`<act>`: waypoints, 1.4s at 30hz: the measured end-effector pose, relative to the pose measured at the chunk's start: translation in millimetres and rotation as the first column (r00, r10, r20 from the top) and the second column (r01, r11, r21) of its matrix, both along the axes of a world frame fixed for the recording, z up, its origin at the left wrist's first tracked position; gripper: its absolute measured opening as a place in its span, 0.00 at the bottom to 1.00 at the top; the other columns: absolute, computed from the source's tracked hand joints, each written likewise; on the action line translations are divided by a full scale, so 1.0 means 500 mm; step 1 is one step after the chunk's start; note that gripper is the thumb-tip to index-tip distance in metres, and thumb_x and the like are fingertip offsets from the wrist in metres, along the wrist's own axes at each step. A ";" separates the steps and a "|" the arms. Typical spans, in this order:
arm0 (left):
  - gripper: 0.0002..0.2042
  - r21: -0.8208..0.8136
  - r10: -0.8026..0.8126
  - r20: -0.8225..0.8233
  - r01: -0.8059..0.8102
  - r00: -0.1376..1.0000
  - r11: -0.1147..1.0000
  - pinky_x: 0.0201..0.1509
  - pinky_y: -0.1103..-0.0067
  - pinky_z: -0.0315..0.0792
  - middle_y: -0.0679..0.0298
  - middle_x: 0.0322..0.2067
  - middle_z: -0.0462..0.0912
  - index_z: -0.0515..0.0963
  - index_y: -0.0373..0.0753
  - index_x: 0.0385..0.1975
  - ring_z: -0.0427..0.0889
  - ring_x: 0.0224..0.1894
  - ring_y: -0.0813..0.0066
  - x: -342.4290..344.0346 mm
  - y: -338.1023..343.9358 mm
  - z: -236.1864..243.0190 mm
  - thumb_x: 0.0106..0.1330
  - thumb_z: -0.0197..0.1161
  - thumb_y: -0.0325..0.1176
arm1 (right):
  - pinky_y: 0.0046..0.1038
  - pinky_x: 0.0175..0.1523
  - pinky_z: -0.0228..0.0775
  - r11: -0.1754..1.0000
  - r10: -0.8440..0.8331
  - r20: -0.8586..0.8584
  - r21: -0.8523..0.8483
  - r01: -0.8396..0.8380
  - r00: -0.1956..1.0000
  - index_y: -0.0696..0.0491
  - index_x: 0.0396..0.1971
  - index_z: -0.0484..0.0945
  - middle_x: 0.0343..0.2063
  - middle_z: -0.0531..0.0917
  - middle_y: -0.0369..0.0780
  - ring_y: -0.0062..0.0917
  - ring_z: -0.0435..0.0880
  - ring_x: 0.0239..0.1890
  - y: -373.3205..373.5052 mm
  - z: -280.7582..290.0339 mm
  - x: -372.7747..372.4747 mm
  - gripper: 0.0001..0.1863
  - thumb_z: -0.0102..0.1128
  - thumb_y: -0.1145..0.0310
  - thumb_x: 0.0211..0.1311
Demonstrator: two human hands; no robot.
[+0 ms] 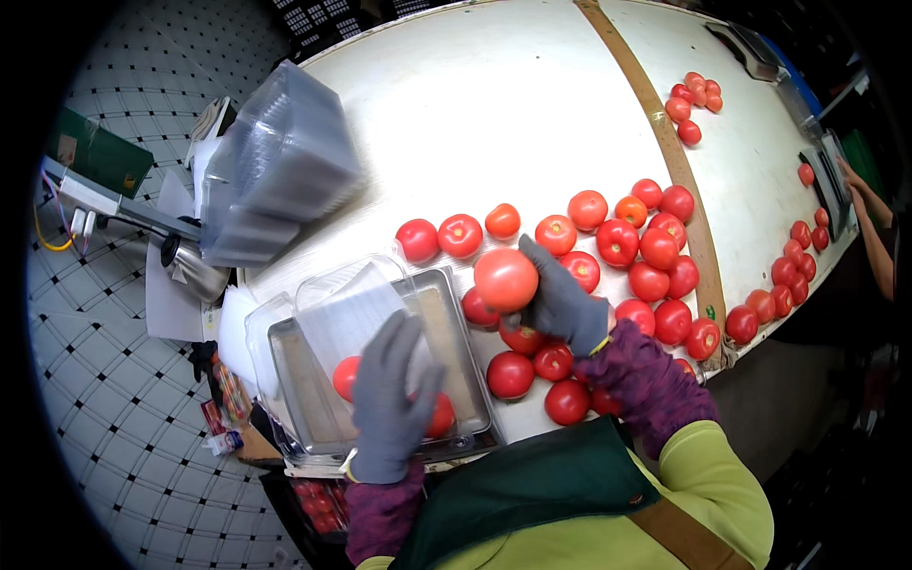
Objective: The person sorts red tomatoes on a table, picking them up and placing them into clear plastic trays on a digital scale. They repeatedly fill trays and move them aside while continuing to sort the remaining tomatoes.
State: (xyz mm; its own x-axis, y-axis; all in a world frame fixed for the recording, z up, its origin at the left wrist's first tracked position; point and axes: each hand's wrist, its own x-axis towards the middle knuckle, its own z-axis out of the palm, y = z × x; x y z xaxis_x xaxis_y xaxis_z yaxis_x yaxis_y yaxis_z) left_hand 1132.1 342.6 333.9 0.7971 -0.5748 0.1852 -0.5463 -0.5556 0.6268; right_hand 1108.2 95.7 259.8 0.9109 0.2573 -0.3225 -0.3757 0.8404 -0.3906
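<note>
My right hand, in a grey glove, grips a large tomato above the table, level with the loose fruit. Beside it, my left hand, gloved the same way, hovers over a clear plastic container with its fingers stretched out and the thumb apart, slightly blurred. One tomato shows in that container to the left of the hand, and a second tomato peeks out to its right, partly covered. A metal-rimmed tray lies under the container. Several red tomatoes spread to the right of my hands.
A tall stack of clear plastic containers leans at the table's left edge, beside a metal kettle. A brown strap crosses the white table. Beyond it are more tomatoes and another person's hands at the far right.
</note>
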 end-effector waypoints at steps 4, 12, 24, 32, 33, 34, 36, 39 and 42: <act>0.34 0.059 -0.252 0.096 0.248 0.963 0.967 0.57 0.66 0.70 0.49 0.57 0.68 0.70 0.39 0.58 0.73 0.55 0.50 -0.037 -0.080 0.013 0.46 0.73 0.30 | 0.30 0.42 0.73 0.556 0.064 0.491 -0.740 0.377 0.869 0.55 0.44 0.72 0.42 0.78 0.42 0.29 0.78 0.42 0.082 0.018 -0.048 0.15 0.48 0.59 0.69; 0.27 0.147 0.103 0.159 -0.126 0.982 0.981 0.61 0.57 0.63 0.50 0.52 0.73 0.72 0.41 0.55 0.74 0.53 0.52 -0.017 0.032 -0.008 0.53 0.68 0.34 | 0.38 0.40 0.72 -0.308 0.190 0.172 -0.924 0.225 0.967 0.53 0.40 0.74 0.35 0.79 0.44 0.40 0.79 0.38 -0.011 0.001 -0.060 0.13 0.55 0.61 0.61; 0.21 0.220 0.038 0.124 -0.065 0.992 0.973 0.68 0.49 0.51 0.56 0.51 0.75 0.73 0.39 0.52 0.74 0.54 0.56 -0.017 0.069 -0.020 0.58 0.64 0.33 | 0.35 0.41 0.76 -0.185 -0.127 0.082 -0.981 0.058 0.988 0.52 0.52 0.71 0.48 0.74 0.45 0.37 0.77 0.47 -0.145 -0.116 0.056 0.24 0.60 0.55 0.58; 0.25 0.065 -0.172 0.176 0.163 0.969 0.985 0.63 0.57 0.63 0.54 0.52 0.75 0.73 0.39 0.53 0.73 0.54 0.55 -0.026 -0.037 -0.007 0.52 0.68 0.29 | 0.34 0.36 0.77 0.979 -0.185 -0.174 0.051 0.196 0.967 0.56 0.52 0.69 0.44 0.78 0.48 0.38 0.81 0.44 -0.064 -0.035 -0.020 0.32 0.45 0.40 0.67; 0.26 0.073 -0.200 0.161 0.191 0.966 0.979 0.62 0.59 0.64 0.54 0.53 0.75 0.73 0.40 0.54 0.74 0.55 0.55 -0.030 -0.055 -0.003 0.52 0.68 0.28 | 0.32 0.35 0.78 0.972 -0.219 -0.216 0.039 0.233 0.951 0.57 0.52 0.68 0.42 0.80 0.48 0.37 0.81 0.43 -0.036 -0.013 -0.030 0.33 0.44 0.39 0.66; 0.28 0.057 -0.241 0.173 0.235 0.955 0.970 0.61 0.61 0.66 0.49 0.56 0.71 0.73 0.41 0.55 0.72 0.56 0.51 -0.032 -0.072 -0.001 0.50 0.70 0.30 | 0.33 0.36 0.78 0.976 -0.215 -0.224 -0.014 0.217 0.951 0.57 0.52 0.68 0.41 0.81 0.47 0.35 0.82 0.41 -0.010 0.009 -0.034 0.34 0.42 0.39 0.67; 0.29 0.116 -0.308 0.203 0.289 0.929 0.950 0.59 0.61 0.67 0.47 0.57 0.69 0.73 0.42 0.55 0.71 0.56 0.48 -0.041 -0.103 -0.002 0.49 0.71 0.31 | 0.32 0.39 0.76 0.975 -0.204 -0.186 -0.123 0.183 0.961 0.55 0.51 0.70 0.39 0.81 0.42 0.28 0.82 0.40 0.043 0.046 -0.060 0.25 0.41 0.47 0.72; 0.29 0.114 -0.351 0.187 0.335 0.917 0.935 0.52 0.60 0.71 0.48 0.53 0.70 0.74 0.46 0.53 0.72 0.53 0.47 -0.045 -0.109 -0.005 0.46 0.73 0.36 | 0.25 0.40 0.73 0.872 -0.124 -0.140 -0.488 0.040 0.982 0.57 0.42 0.74 0.33 0.80 0.38 0.24 0.81 0.35 0.106 0.067 -0.086 0.22 0.43 0.51 0.71; 0.31 0.189 -0.214 0.147 0.185 0.966 0.964 0.53 0.61 0.71 0.48 0.53 0.70 0.73 0.45 0.53 0.73 0.53 0.47 -0.019 -0.052 0.001 0.45 0.75 0.39 | 0.27 0.43 0.72 0.726 0.266 -0.147 -0.620 -0.298 0.953 0.56 0.39 0.76 0.31 0.81 0.39 0.25 0.81 0.36 0.077 0.052 -0.111 0.21 0.48 0.51 0.69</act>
State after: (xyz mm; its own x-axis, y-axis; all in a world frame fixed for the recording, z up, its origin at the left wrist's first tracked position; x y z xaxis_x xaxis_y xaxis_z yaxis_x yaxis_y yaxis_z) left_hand 1122.4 316.6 334.5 0.6295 -0.7538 0.1887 -0.7448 -0.5161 0.4229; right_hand 1052.7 134.3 285.9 0.8098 0.2245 -0.5420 -0.5859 0.2626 -0.7666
